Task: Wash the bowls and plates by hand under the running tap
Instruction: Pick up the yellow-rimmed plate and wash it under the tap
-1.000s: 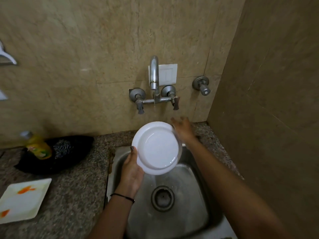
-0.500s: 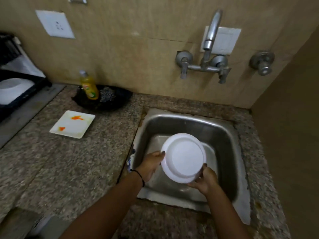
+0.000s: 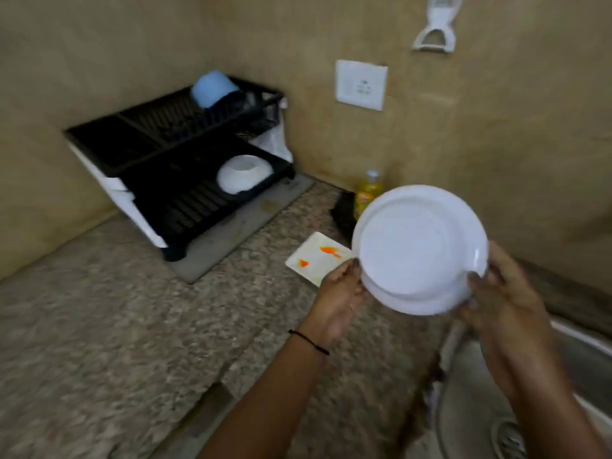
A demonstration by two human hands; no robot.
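Speckled granite counter [image 3: 132, 326] under a beige tiled wall is the ground you are working over.

Your left hand [image 3: 337, 293] pinches the lower-left rim of the round white plate [image 3: 420, 250]. Its thumb lies on the face turned to you and the other fingers curl out of sight behind. Your right hand [image 3: 503, 299] does the same on the lower-right rim, thumb tip on the front edge and the rest wrapped round the back. How far those hidden fingers are spread cannot be told.

The round white plate hangs in the air, tipped up toward you, over the counter just left of the stainless steel sink [image 3: 569, 346]. It partly covers a yellow plastic bottle [image 3: 366, 193] at the wall.

Judge it as stiff and fairly light. It is probably wet, so the glossy surface will be slippery, and it could chip if it knocks steel or stone. Grip it at opposite points of the raised rim, thumb on top and fingers under. Do not squeeze the smooth centre.

Just behind your left hand, a square white plate [image 3: 314, 260] lies flat on the counter, marked with orange smears and evidently unwashed. Farther left, a black two-tier dish rack [image 3: 155, 150] stands against the wall. A white bowl [image 3: 245, 173] sits on its lower tier and a pale blue cup [image 3: 212, 89] on top.
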